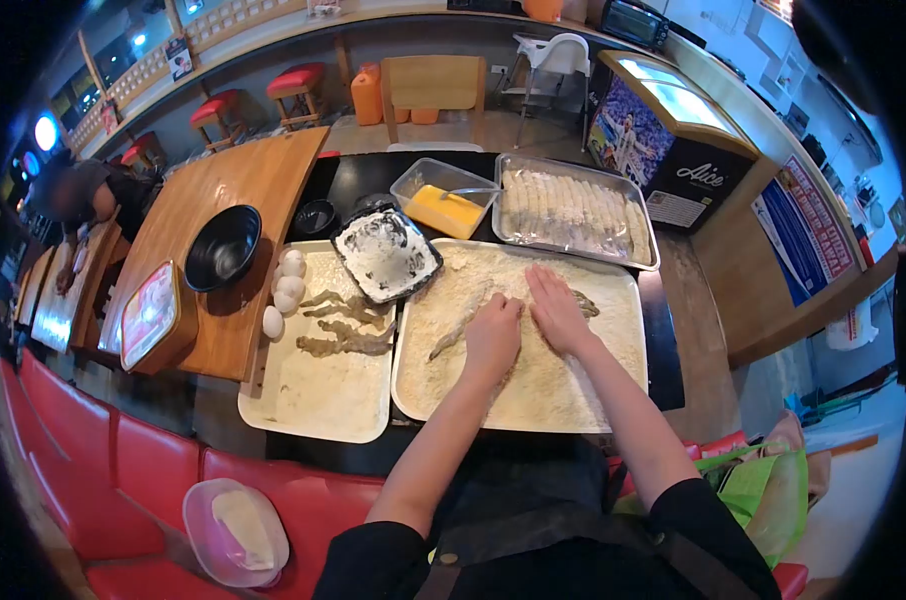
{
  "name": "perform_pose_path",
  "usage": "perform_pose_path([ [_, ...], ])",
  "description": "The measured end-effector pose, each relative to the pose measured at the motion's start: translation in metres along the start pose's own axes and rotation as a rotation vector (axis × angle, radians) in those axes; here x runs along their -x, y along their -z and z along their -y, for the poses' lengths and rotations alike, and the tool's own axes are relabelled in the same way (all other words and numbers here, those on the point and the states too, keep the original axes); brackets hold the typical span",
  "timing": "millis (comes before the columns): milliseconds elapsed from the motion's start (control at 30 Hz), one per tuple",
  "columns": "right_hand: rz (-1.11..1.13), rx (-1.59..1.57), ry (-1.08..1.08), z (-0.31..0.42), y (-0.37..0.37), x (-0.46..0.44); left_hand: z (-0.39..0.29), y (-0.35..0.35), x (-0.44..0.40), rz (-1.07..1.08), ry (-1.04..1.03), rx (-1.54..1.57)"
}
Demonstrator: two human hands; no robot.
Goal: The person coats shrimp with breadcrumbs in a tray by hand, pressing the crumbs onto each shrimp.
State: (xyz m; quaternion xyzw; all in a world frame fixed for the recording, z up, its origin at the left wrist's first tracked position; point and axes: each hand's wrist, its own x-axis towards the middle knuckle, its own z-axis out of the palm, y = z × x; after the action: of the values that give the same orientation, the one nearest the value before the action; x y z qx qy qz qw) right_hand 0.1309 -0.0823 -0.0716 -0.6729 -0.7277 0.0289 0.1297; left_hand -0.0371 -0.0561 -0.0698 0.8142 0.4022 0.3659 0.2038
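Note:
A cream tray (613, 395) holds a layer of pale crumbs. My left hand (494, 338) is closed, fingers curled down at the crumbs beside a grey shrimp (453, 340); whatever it grips is hidden. My right hand (557, 310) lies flat with fingers stretched out on the crumbs, next to another shrimp (586, 304). In a second cream tray (318, 400) to the left lie several raw shrimp (345, 342) and several white eggs (289, 285). A black dish of white powder (386, 253) rests across both trays' edges.
Behind the crumbs are a clear tub of yellow liquid (441, 208) with a utensil and a tray of coated pieces (573, 210). A black bowl (223, 248) and a lidded tub (158, 318) stand on the wooden table (263, 180). A person (83, 190) is at far left.

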Motion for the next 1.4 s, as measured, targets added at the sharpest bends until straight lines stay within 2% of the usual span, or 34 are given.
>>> perform_pose_path([
  [833,0.006,-0.01,0.07,-0.011,-0.002,0.0,-0.016,0.011,0.007,0.125,0.07,0.004],
  [967,0.104,-0.061,0.035,-0.005,0.013,0.0,-0.014,0.01,0.01,0.109,0.049,0.031],
  [1167,0.107,0.009,-0.044,0.008,0.008,0.006,-0.012,0.008,0.011,0.092,0.076,0.009],
  [1267,0.099,0.054,0.034,0.0,0.006,0.006,-0.014,0.007,0.004,0.106,0.068,-0.067],
  [1300,0.011,0.058,0.137,-0.015,-0.005,0.009,-0.013,0.006,0.006,0.098,0.055,-0.087],
  [1400,-0.013,-0.262,-0.034,-0.011,0.014,0.012,-0.008,0.007,0.008,-0.026,-0.071,0.0],
])
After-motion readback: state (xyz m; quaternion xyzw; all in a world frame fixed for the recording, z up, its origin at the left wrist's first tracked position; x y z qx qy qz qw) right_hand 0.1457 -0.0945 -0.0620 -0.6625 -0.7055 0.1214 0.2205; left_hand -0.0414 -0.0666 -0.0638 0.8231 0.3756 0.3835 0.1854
